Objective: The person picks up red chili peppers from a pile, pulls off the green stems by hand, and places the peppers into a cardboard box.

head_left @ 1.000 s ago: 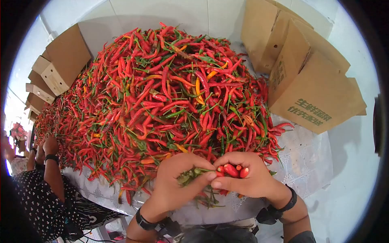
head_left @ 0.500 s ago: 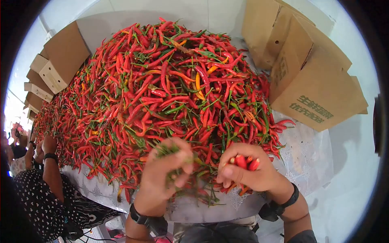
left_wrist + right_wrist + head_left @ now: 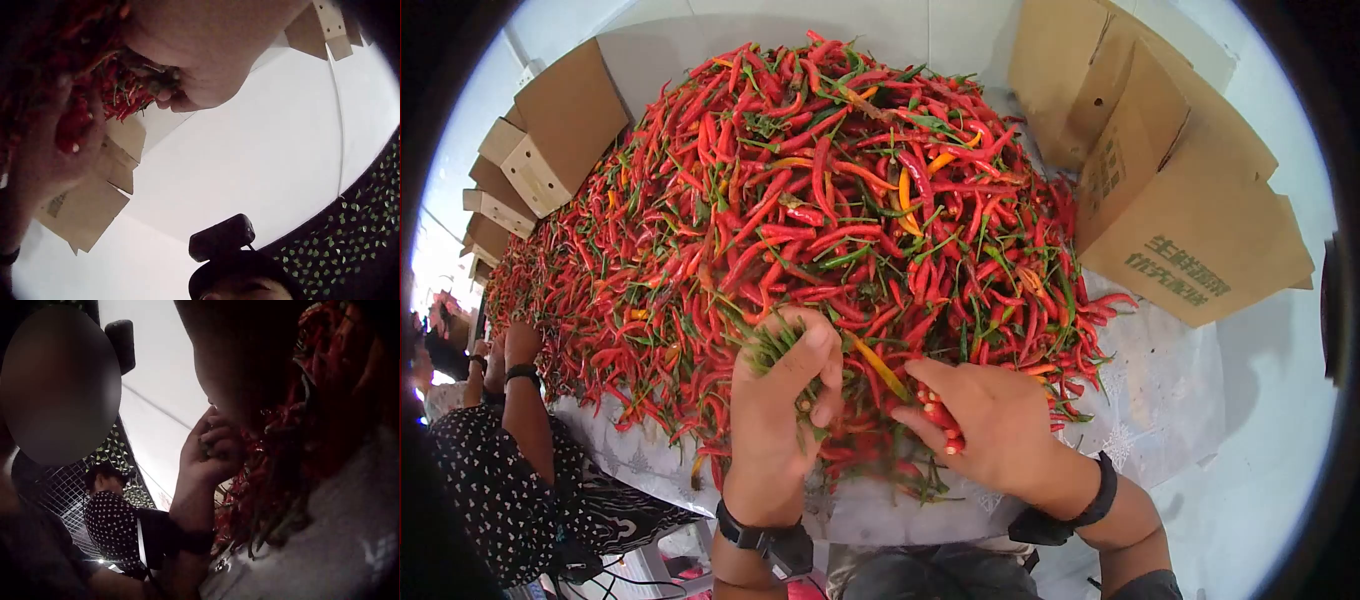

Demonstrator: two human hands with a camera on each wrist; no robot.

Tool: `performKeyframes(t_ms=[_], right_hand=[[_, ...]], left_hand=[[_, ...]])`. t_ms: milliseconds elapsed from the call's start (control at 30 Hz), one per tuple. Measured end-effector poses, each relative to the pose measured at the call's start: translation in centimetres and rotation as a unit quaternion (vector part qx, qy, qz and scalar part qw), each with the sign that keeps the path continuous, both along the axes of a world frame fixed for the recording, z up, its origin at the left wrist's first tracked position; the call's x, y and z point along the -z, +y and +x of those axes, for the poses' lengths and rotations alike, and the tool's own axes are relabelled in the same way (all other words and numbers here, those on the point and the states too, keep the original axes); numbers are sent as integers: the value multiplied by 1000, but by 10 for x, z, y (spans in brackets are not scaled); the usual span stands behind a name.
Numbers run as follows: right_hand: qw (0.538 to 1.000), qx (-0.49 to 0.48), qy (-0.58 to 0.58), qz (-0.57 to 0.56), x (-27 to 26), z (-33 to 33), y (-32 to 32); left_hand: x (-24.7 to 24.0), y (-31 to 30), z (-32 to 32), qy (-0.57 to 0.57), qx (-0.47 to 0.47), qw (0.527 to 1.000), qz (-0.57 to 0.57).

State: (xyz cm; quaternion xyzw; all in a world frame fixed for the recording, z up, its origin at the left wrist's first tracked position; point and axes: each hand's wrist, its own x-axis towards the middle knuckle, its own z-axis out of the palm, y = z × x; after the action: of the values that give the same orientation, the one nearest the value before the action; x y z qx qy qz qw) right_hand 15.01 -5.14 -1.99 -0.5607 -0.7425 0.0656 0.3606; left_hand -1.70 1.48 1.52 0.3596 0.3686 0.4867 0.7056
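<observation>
A large heap of red chili peppers (image 3: 820, 220), mixed with green stems and a few orange ones, covers the table. At its near edge my left hand (image 3: 775, 440) grips a bunch of green chili stems (image 3: 772, 350), the cut ends poking out below the thumb. My right hand (image 3: 1000, 425) holds several red chilies (image 3: 941, 412) in its curled fingers, their pale stemless ends showing. Between the hands lies a yellow-orange chili (image 3: 880, 366), its lower end right at my right thumb and forefinger. The left wrist view also has the red chilies (image 3: 75, 125) in the right hand.
Cardboard boxes (image 3: 1190, 210) with green print stand at the right of the heap, more boxes (image 3: 565, 130) at the far left. Another person in a dotted garment (image 3: 490, 490) works at the left end of the heap. A patterned cover (image 3: 1150, 390) lies on the table.
My hands moved apart from where they met. The left went left and up with its stems; the right turned palm-down with its chilies and came to the yellow-orange chili.
</observation>
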Motion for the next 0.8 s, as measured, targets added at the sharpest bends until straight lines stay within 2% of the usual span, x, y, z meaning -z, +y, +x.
performKeyframes(t_ms=[133, 233, 333, 367, 467, 500, 567, 600, 667, 767, 800], right_hand=[[993, -6, -72, -92, 9, 2, 4], [997, -4, -24, -73, 8, 9, 2], [989, 34, 140, -30, 9, 22, 2], [988, 60, 135, -50, 5, 28, 1], [980, 123, 124, -98, -17, 44, -1], [981, 134, 89, -110, -21, 47, -3], [979, 155, 18, -133, -26, 50, -4], [981, 157, 25, -107, -23, 50, -4], [984, 164, 37, -55, -17, 51, -3], [986, 157, 50, 8, -18, 49, -3], [987, 140, 81, -14, -19, 49, -4]], left_hand=[[2, 0, 0, 2, 4, 1000, 2], [3, 0, 1, 8, 7, 1000, 17], [3, 1, 0, 9, 9, 1000, 19], [3, 1, -1, 9, 9, 1000, 18], [1, 1, -4, 103, 50, 993, 41], [2, 1, -4, 166, 65, 979, 96], [7, -1, -4, 289, 94, 931, 203], [12, -1, -3, 377, 107, 869, 303], [20, 1, -1, 524, 127, 690, 482], [20, -9, 13, 625, 167, 615, 451], [19, -10, 13, 620, 169, 617, 453]])
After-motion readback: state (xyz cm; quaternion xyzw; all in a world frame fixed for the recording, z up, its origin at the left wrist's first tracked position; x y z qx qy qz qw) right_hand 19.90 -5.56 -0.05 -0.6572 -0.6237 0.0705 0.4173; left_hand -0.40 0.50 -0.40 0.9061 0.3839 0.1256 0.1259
